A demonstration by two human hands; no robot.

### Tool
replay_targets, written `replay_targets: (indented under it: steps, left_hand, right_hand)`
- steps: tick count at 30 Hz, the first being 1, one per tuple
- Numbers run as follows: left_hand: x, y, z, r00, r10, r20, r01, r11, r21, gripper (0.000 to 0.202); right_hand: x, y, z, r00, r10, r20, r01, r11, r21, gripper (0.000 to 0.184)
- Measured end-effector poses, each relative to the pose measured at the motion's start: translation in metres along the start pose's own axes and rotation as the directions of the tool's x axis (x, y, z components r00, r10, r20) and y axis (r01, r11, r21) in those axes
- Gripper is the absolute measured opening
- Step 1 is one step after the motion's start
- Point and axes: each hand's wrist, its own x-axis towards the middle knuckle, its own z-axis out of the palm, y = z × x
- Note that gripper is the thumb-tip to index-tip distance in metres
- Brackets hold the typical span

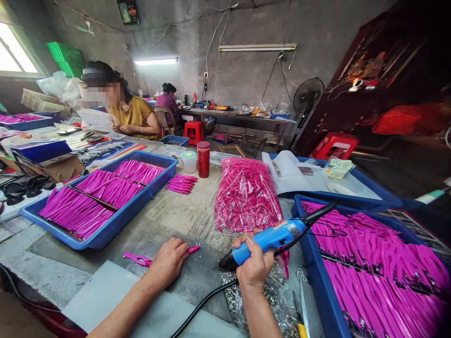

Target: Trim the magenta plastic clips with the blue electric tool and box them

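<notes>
There is one view, worn on the person's head, looking forward and down over the table [183, 211]. It sits close above the left hand [168, 262] and right hand [254, 267] at the bottom edge, and reaches across to the far wall [246, 70].

Worktable [183, 211] carrying pink parts.
Left blue tray [134, 211] and right blue tray [317, 263] are sitting on it; a clear bag of pink parts [246, 195], a red canister [203, 159], a white cup [189, 162] and 1 pink clip [136, 258] are lying between.
</notes>
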Motion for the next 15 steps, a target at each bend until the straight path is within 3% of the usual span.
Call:
replay_targets:
  steps: [15]
  left_hand:
    - [0.0066,0.0051,-0.0046,0.987,-0.102,0.124,0.111,0.992,-0.067,0.027]
  right_hand:
    - [-0.0006,0.0012,-0.0017,0.999,-0.027,0.033,0.028,0.999,-0.029,0.045]
